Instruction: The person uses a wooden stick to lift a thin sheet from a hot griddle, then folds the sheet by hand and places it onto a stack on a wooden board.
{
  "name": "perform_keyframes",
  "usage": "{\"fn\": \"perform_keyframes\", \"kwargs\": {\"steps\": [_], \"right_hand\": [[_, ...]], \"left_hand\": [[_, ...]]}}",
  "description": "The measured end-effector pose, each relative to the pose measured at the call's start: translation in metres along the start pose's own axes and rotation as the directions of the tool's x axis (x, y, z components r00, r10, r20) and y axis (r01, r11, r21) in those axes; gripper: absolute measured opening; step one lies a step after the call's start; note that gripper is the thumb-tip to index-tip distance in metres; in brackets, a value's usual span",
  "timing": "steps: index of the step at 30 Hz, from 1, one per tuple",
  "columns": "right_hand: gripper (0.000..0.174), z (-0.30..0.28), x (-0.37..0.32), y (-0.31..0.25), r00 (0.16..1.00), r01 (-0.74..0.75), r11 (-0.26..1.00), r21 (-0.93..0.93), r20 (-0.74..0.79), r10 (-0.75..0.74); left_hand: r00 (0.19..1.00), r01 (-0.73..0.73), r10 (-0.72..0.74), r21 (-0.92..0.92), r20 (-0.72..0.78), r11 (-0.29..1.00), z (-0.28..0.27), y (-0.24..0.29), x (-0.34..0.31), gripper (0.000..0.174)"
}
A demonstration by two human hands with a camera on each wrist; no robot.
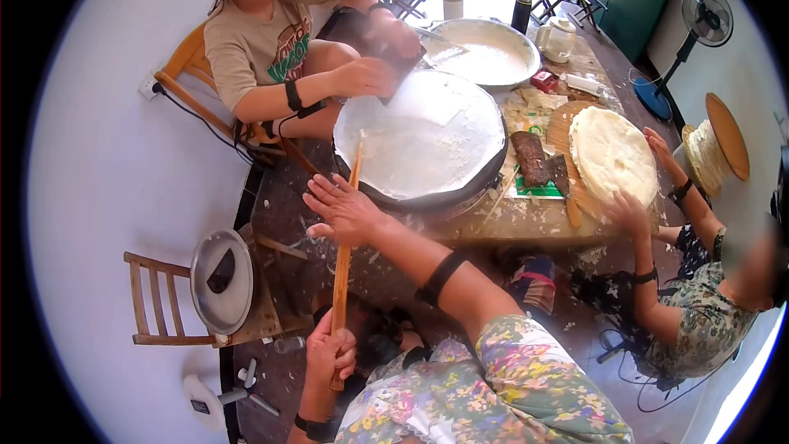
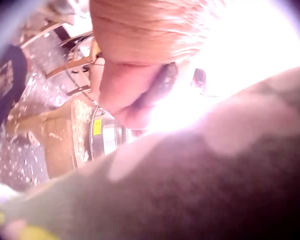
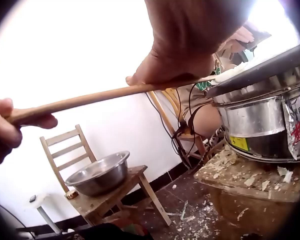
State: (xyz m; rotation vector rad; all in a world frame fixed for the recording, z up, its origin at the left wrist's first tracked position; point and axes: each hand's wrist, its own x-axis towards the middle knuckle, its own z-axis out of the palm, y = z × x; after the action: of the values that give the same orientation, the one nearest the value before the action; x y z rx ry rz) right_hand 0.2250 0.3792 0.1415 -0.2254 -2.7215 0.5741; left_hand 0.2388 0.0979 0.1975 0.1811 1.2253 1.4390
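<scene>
A long wooden stick [image 1: 342, 279] reaches from low centre up to a round griddle [image 1: 493, 185], its far tip at the near-left part of a thin white sheet [image 1: 411, 144]. My left hand [image 1: 330, 349] grips the stick's lower end; it also shows at the left edge of the right wrist view [image 3: 5, 127]. Higher up, my right hand [image 1: 349, 210] lies across the stick with fingers spread and straight. In the right wrist view the right hand [image 3: 185, 45] rests over the stick [image 3: 90, 100]. The left wrist view shows my left hand [image 2: 145, 50] curled, partly in glare.
Across the griddle a seated person [image 1: 275, 57] holds a dark flat piece. Right of it lie a cleaver [image 1: 557, 174] and round dough [image 1: 612, 156], with another person [image 1: 699, 312] beside it. A basin of batter [image 1: 485, 49] stands behind; a metal bowl [image 1: 222, 279] sits on a chair, left.
</scene>
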Motion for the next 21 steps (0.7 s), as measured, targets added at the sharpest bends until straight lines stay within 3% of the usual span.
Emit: {"fn": "perform_keyframes", "kwargs": {"steps": [1,2,4,7,10,13,16,19,21], "right_hand": [[0.083,-0.004,-0.006,-0.005,1.0,-0.011,1.0,-0.005,-0.009,0.011],[0.082,-0.009,-0.016,-0.007,1.0,-0.021,1.0,-0.009,-0.017,0.021],[0.08,-0.027,-0.042,-0.012,0.998,-0.049,0.998,-0.027,-0.047,0.048],[0.08,-0.031,-0.073,0.001,0.988,-0.095,0.992,-0.078,-0.129,0.085],[0.079,-0.042,-0.09,-0.005,0.988,-0.144,0.984,-0.109,-0.074,0.137],[0.078,-0.043,-0.089,-0.015,0.992,-0.102,0.99,-0.102,-0.088,0.094],[0.082,-0.034,-0.06,-0.013,0.994,-0.043,0.991,-0.13,-0.102,0.03],[0.08,-0.026,-0.024,-0.002,0.998,-0.028,0.996,-0.084,-0.057,0.023],[0.08,-0.027,-0.006,0.004,0.999,-0.026,0.997,-0.072,-0.032,0.024]], "left_hand": [[0.956,-0.282,0.291,0.407,0.043,0.869,-0.008,-0.005,0.0,0.055],[0.835,-0.482,0.514,0.713,0.197,0.51,-0.017,-0.012,0.004,0.057],[0.77,-0.359,0.553,0.933,0.319,-0.037,-0.012,-0.011,-0.006,0.064],[0.847,-0.182,0.458,0.957,0.268,-0.224,0.003,-0.014,-0.009,0.064],[0.82,-0.198,0.455,0.918,0.347,-0.344,-0.002,-0.022,-0.011,0.061],[0.796,-0.329,0.495,0.936,0.348,-0.128,-0.004,-0.022,-0.017,0.061],[0.823,-0.303,0.52,0.951,0.228,0.062,0.007,-0.012,-0.013,0.061],[0.776,-0.337,0.597,0.934,0.203,0.121,0.006,-0.004,0.008,0.062],[0.707,-0.418,0.652,0.906,0.276,0.069,-0.006,-0.001,0.029,0.062]]}}
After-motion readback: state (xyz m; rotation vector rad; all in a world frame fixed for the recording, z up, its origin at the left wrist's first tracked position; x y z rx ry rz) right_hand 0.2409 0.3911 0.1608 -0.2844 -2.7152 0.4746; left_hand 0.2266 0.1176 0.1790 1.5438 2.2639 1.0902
